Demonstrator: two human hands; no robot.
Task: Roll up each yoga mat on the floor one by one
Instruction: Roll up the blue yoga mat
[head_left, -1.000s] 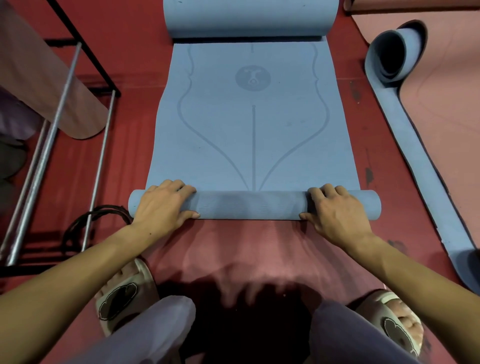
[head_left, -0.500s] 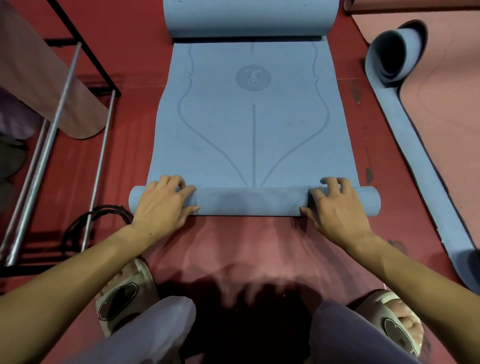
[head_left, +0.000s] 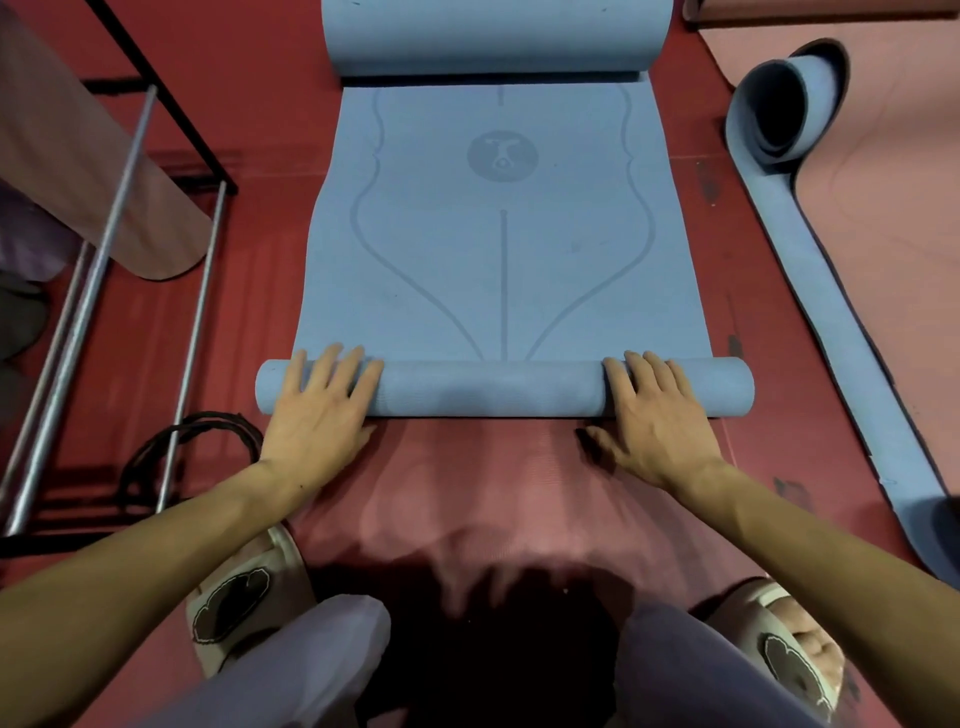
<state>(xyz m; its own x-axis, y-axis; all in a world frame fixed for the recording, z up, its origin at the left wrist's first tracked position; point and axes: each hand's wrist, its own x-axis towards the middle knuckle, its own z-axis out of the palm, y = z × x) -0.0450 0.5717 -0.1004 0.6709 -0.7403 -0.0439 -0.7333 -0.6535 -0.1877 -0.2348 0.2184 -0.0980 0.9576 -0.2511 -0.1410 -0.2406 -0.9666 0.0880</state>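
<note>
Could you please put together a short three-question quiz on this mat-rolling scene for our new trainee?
1. True or false: both hands press with straight fingers on the near roll of the blue mat.
2. What lies at the far end of the blue mat? A) a flat edge B) a curled roll C) a shoe
3. Fill in: the printed round emblem lies on the ___ part of the mat.

Key
1. True: the left hand and the right hand lie flat on it.
2. B: the far roll.
3. Flat, unrolled.
</note>
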